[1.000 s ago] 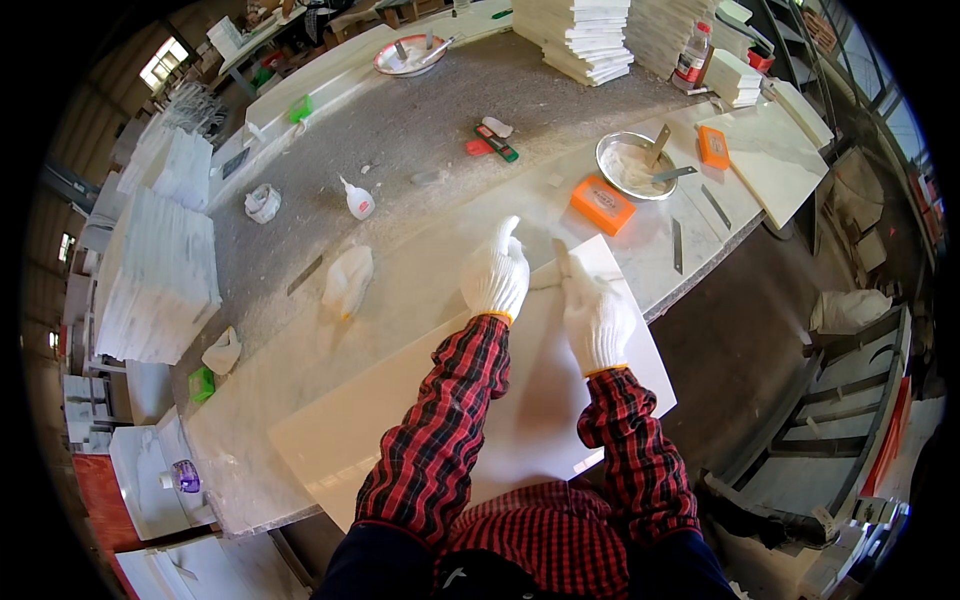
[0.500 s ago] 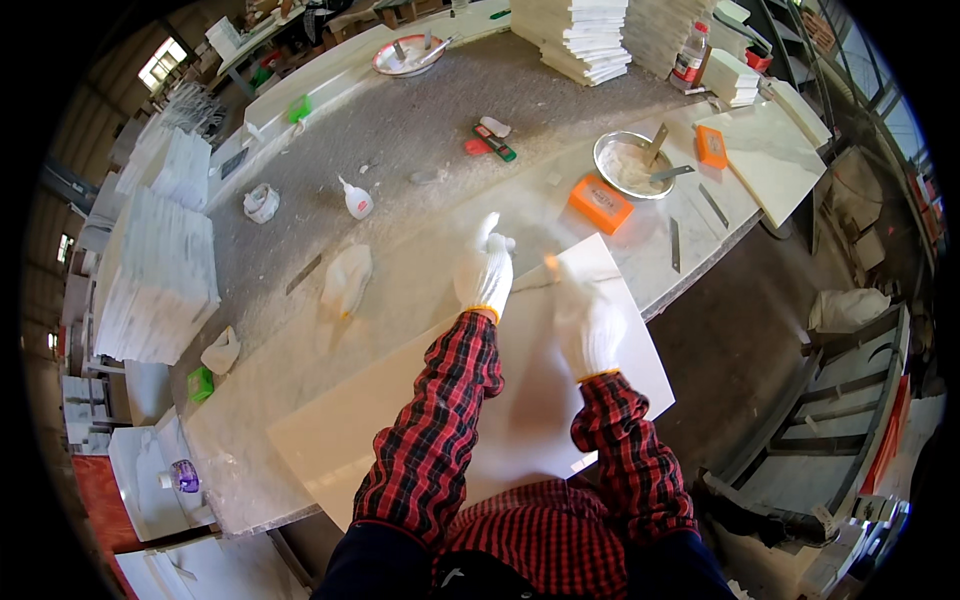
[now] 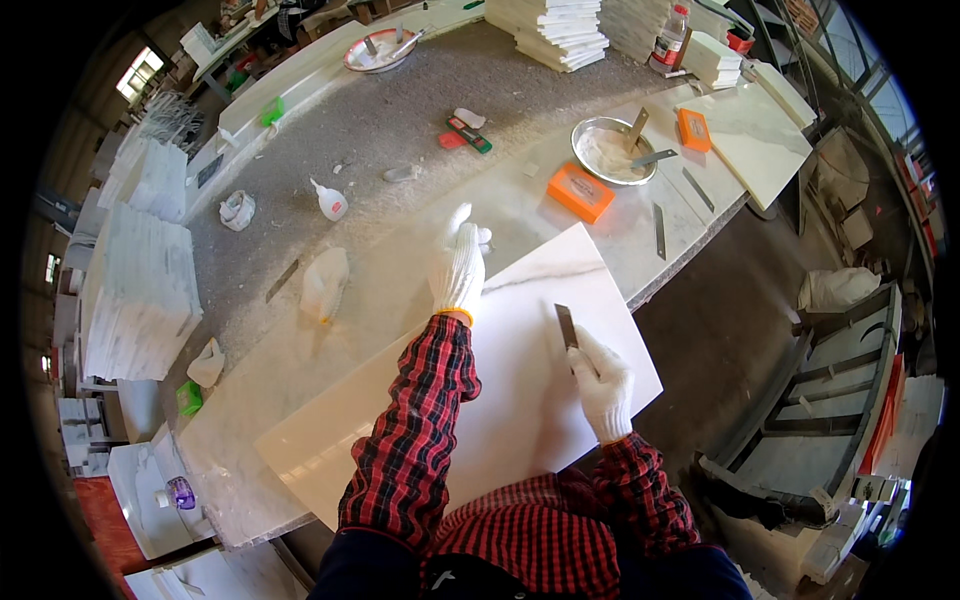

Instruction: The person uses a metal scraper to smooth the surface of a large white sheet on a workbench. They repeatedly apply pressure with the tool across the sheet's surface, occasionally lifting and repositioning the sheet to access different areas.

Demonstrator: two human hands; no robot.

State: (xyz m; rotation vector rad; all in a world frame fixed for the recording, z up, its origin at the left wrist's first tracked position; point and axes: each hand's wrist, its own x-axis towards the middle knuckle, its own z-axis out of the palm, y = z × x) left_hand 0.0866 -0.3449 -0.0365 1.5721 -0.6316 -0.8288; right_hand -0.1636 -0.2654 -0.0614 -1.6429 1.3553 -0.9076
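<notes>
1. The left hand point(image 3: 458, 268) wears a white glove. It lies flat and open on the far edge of a big white stone slab point(image 3: 520, 400), with nothing in it.
2. The right hand point(image 3: 603, 385), gloved too, is closed around a thin flat metal blade point(image 3: 566, 326). The blade points away from the person, and its tip rests on the slab.
3. The two hands are apart, the left one farther out than the right. The slab sits on the grey workbench point(image 3: 400, 130), right under both hands and close to the person's body.
4. Far past the right hand sits a round metal bowl point(image 3: 613, 151). It holds pale paste, and two flat tools stick up out of it.
5. An orange block point(image 3: 581, 192) lies between that bowl and the hands.
6. Far past the left hand is another round dish point(image 3: 377, 50). Something pale is inside, but it is too small to tell what.
7. A small white squeeze bottle point(image 3: 330, 202) stands out beyond the left hand, off to its left.
8. The slab's near edge is hidden by the red checked sleeves.
9. The blade's handle end is hidden in the right glove.
10. The rim of the view is dark and bent, so things there are hard to make out.
</notes>
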